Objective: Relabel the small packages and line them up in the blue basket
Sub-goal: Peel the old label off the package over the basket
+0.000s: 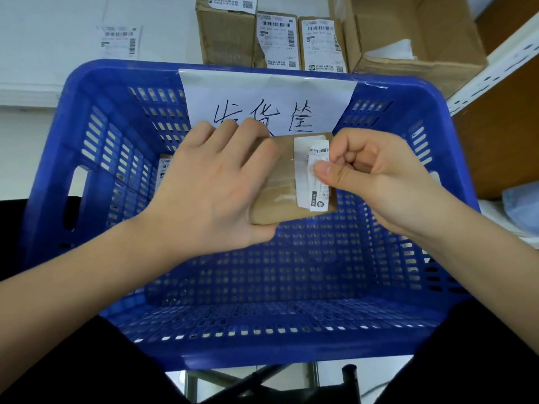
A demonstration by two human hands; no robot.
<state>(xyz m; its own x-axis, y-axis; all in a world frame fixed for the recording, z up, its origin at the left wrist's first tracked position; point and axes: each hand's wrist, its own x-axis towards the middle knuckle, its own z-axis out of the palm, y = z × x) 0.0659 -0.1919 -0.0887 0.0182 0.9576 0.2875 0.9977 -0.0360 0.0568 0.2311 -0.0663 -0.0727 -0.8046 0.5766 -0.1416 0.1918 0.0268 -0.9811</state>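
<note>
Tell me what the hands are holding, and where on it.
Left hand grips the brown package by its left end; right hand pinches the crumpled label at its middle.

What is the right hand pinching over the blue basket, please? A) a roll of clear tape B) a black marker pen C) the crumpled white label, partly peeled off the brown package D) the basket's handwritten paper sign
C: the right hand pinches the crumpled white paper label between thumb and fingers, while the left hand holds the small brown cardboard package above the blue plastic basket.
</note>
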